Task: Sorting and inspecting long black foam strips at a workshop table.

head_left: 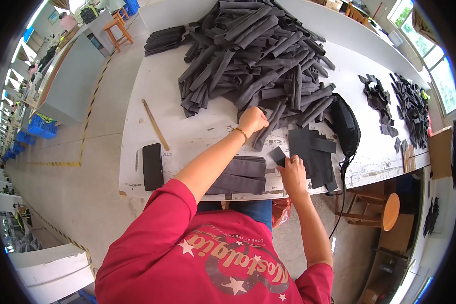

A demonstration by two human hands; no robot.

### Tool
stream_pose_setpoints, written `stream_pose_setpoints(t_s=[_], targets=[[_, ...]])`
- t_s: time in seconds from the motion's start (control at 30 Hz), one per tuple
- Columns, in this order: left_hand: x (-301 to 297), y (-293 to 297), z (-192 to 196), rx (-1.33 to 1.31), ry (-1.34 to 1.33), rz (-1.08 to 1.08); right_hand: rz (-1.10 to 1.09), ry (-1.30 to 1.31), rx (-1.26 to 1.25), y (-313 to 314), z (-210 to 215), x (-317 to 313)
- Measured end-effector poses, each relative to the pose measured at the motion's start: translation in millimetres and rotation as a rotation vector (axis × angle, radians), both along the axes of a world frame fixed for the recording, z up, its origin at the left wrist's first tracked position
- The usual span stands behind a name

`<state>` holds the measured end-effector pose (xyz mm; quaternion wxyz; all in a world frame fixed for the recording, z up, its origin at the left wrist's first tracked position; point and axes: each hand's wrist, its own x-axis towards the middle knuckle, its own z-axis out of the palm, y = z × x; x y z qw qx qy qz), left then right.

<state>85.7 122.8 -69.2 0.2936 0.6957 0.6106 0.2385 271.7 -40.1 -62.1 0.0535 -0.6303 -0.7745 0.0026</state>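
My left hand [253,120] is closed at the near edge of a big heap of dark grey fabric strips [253,55], many of them rolled like tubes. Its fingertips meet one grey fabric strip [268,127] that slants toward me. Lower and to the right, my right hand [293,175] pinches a small black rectangular piece [277,155] between thumb and fingers. Just beyond that hand lie overlapping flat black pieces [314,156]. Between my forearms, a flat stack of grey strips [240,175] rests by the table's front edge.
On the white table [187,137] are a black phone [153,167], a thin wooden stick [155,124] and a black pouch [345,124] with a hanging cord. Black scraps [410,111] spread at the right. A neat strip stack [164,40] sits far left. A wooden stool [390,212] stands below.
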Motion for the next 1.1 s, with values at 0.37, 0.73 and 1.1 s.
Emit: stream_pose_setpoints(t_s=[0.37, 0.73, 1.1], targets=[[-51, -33, 25, -0.590, -1.149, 0.152, -0.077, 0.226, 0.458, 7, 23, 15], [-82, -57, 20, -0.653, -1.409, 0.247, -0.124, 1.165, -0.070, -9, 68, -21], [-81, -81, 59, -0.657, -1.523, 0.169, -0.056, 0.978, -0.006, -24, 90, -52]])
